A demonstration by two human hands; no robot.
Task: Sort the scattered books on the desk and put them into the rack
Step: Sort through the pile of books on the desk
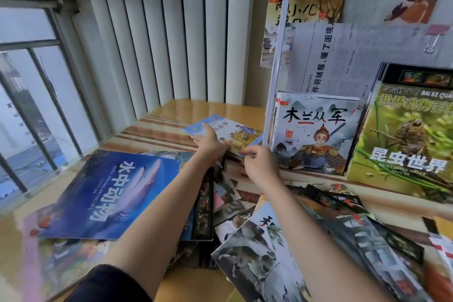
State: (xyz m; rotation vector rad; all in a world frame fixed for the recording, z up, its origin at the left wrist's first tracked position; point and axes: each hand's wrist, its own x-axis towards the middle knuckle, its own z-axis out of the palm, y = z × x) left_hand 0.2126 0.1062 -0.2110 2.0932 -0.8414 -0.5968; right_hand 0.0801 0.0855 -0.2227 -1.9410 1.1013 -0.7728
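Observation:
A thin light-blue picture book lies at the far middle of the desk, beside the rack. My left hand rests on its left part with fingers spread. My right hand pinches its near right edge. The white rack stands at the right. On its lowest shelf stand a book with a warrior on the cover and a green insect book. A big blue shark book lies flat at the left. Several more books are scattered across the near desk.
White vertical blinds hang behind the desk, and a window with metal bars is at the left. The rack's upper shelves hold clipped papers and another picture book. Bare wooden desk shows at the far left.

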